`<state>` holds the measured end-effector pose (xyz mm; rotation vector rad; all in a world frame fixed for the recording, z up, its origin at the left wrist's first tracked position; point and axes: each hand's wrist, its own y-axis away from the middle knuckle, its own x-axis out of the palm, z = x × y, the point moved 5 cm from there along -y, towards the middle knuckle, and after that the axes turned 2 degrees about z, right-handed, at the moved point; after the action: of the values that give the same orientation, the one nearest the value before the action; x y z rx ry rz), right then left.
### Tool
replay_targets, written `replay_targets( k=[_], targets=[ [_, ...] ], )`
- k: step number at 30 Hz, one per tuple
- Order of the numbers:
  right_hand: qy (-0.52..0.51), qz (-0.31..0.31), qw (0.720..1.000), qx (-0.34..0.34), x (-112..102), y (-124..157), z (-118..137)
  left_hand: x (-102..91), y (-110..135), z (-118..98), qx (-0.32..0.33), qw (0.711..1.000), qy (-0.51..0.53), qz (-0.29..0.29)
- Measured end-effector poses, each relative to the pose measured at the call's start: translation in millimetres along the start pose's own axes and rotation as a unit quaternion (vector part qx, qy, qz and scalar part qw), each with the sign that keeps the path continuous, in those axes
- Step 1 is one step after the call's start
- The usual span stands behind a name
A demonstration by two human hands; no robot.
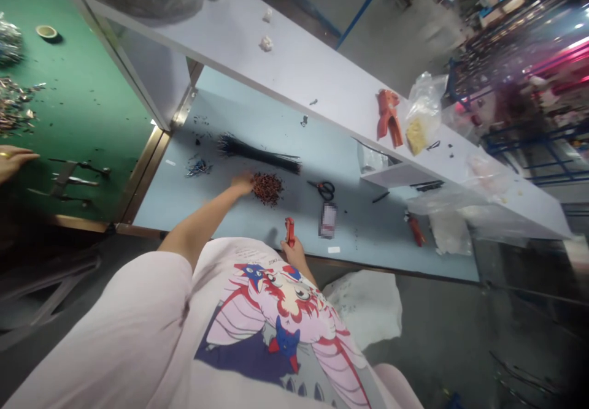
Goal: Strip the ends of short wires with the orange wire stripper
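My left hand [242, 183] reaches out over the pale blue table [276, 145] and rests at the left edge of a small heap of dark red pieces [267, 187]; its fingers are too small to read. My right hand [293, 251] is at the table's near edge, closed round a red-handled tool [289, 231]. Just beyond the heap lies a bundle of thin black wires [257, 150]. Black-handled scissors [323, 189] lie to the right of the heap.
A white shelf [294, 59] runs above the table with an orange tool [389, 116] and plastic bags [423, 111]. Another person's hand [13, 159] rests on a green bench [87, 96] at the left, with metal tools on it. A white bag [368, 305] lies on the floor.
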<state>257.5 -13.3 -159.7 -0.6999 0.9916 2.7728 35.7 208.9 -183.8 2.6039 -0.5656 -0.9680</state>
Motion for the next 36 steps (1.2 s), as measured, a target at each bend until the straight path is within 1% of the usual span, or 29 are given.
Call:
replay_targets(
  k=[3,4,6,8,10,11,12,13,14,16,19,22,25,30,36],
  targets=[
    [-0.055,0.02,0.998,0.009,8,-11,16,-0.1,27,5,-0.019,0.995,0.069,-0.063],
    [-0.074,0.033,0.997,0.011,12,-15,24,-0.4,38,7,-0.027,0.992,0.095,-0.076],
    [-0.113,0.073,0.991,0.014,23,-19,42,-1.5,62,11,-0.04,0.984,0.151,-0.087],
    [-0.148,0.13,0.98,0.017,33,-17,63,-5.1,88,9,-0.045,0.974,0.201,-0.09],
    [-0.183,0.195,0.963,0.017,39,-7,84,-12.2,113,0,-0.041,0.963,0.246,-0.1],
    [-0.207,0.233,0.95,0.017,40,0,95,-16.8,125,-6,-0.032,0.956,0.272,-0.106],
    [-0.222,0.264,0.939,0.016,39,8,105,-22.5,137,-13,-0.014,0.939,0.32,-0.121],
    [-0.23,0.287,0.93,0.014,37,17,114,-28.8,148,-21,0.006,0.928,0.345,-0.138],
    [-0.233,0.301,0.925,0.008,32,24,122,-35.2,159,-29,0.026,0.923,0.35,-0.158],
    [-0.228,0.32,0.919,-0.014,22,39,135,-46.9,176,-44,0.069,0.928,0.314,-0.19],
    [-0.224,0.349,0.908,-0.054,9,62,149,-58.8,194,-65,0.141,0.941,0.21,-0.223],
    [-0.227,0.365,0.9,-0.079,1,82,155,-63.6,207,-83,0.209,0.938,0.144,-0.235],
    [-0.24,0.372,0.891,-0.098,-1,97,155,-64.4,217,-95,0.25,0.93,0.132,-0.234],
    [-0.26,0.359,0.89,-0.108,-1,108,147,-63.3,229,-106,0.292,0.92,0.114,-0.234],
    [-0.284,0.368,0.878,-0.117,4,114,145,-65.1,238,-108,0.329,0.902,0.097,-0.262]
  ],
)
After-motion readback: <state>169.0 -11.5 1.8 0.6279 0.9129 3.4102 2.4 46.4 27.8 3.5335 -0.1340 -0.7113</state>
